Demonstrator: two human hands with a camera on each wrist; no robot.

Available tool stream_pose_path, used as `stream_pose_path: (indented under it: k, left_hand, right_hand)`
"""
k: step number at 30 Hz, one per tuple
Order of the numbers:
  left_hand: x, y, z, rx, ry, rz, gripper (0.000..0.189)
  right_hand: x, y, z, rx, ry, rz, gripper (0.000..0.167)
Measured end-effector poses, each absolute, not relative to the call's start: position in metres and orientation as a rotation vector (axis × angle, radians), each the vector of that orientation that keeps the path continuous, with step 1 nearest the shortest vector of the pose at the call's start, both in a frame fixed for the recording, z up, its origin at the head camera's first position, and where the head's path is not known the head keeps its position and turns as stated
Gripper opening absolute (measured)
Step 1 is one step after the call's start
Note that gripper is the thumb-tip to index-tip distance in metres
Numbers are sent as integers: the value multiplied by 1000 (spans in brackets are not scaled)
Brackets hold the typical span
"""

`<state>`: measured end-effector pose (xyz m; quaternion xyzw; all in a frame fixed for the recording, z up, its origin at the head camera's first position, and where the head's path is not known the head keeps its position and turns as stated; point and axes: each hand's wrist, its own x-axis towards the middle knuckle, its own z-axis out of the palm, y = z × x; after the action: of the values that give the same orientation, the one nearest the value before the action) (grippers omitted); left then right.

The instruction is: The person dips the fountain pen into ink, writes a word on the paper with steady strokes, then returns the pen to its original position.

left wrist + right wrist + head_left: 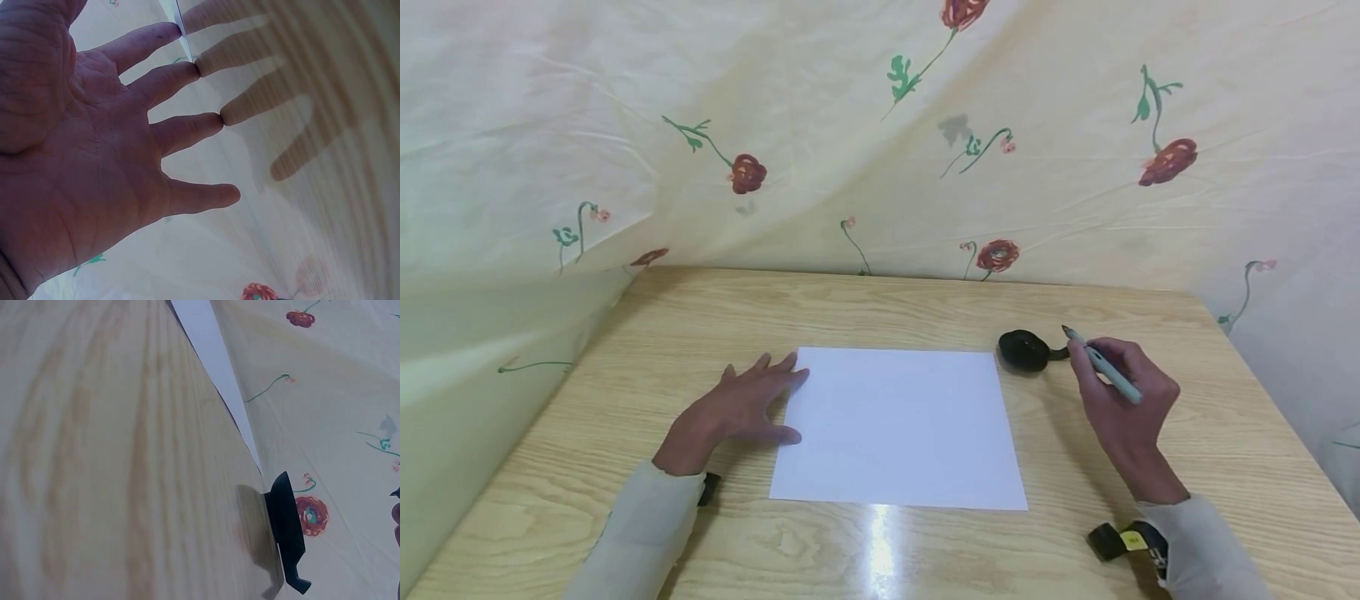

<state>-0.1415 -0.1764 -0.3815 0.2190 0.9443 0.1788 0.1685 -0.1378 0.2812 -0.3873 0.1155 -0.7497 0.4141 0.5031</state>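
A blank white sheet of paper (898, 429) lies flat on the wooden table. My left hand (737, 408) has its fingers spread, with thumb and index fingertip over the sheet's left edge. In the left wrist view, the left palm (94, 150) shows with nothing held and some fingertips touching the tabletop. To the right of the paper, my right hand (1131, 400) pinches a grey-green marker (1114, 375), its dark tip pointing up and left, above the table. Just left of that hand sits a black, rounded object with a short curved handle (1024, 351); its kind is unclear.
The wooden tabletop (722, 312) stretches around the paper, with a bright reflection near the front. A cream cloth with printed flowers (820, 142) hangs behind and at both sides. A black wrist device with a yellow label (1133, 540) is strapped at the right sleeve.
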Motion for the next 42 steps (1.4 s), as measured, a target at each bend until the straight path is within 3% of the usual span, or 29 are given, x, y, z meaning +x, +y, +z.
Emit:
stream_pose_path:
  k: [42]
  left_hand:
    - [-144, -178, -384, 573, 2660, 540, 89]
  right_hand:
    - [-154, 280, -394, 144, -2346, 921, 8]
